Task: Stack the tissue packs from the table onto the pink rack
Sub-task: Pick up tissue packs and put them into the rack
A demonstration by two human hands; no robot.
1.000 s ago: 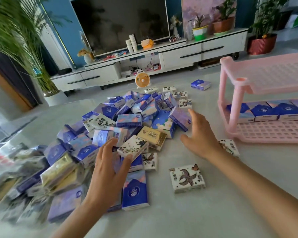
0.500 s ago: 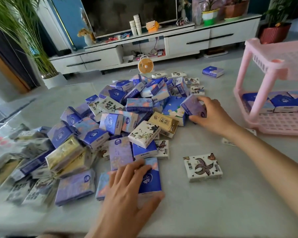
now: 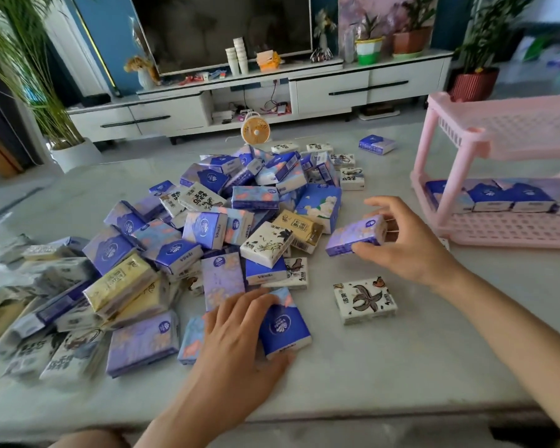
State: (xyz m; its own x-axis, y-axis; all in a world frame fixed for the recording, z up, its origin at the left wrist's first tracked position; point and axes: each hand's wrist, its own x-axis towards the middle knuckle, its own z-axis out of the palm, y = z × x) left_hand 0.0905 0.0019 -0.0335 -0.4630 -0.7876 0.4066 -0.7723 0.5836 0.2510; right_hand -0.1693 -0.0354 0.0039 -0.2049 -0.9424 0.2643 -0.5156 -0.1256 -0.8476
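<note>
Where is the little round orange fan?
In the head view, the small round orange fan stands at the table's far edge, just behind the heap of tissue packs, before the white TV cabinet.

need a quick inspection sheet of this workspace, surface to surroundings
surface: pale marble-look table, bare toward the near edge.
job's things: large loose pile of tissue packs; pink rack at right, a row of blue packs on its lower shelf, nothing visible on the top shelf.
clutter: small orange fan behind the pile.
grippers: right hand holds a lilac pack off the table; left hand rests on a blue pack lying flat.
cables: nothing seen on the table; wires in the TV stand.
surroundings: television, potted plants, paper cups.
</note>
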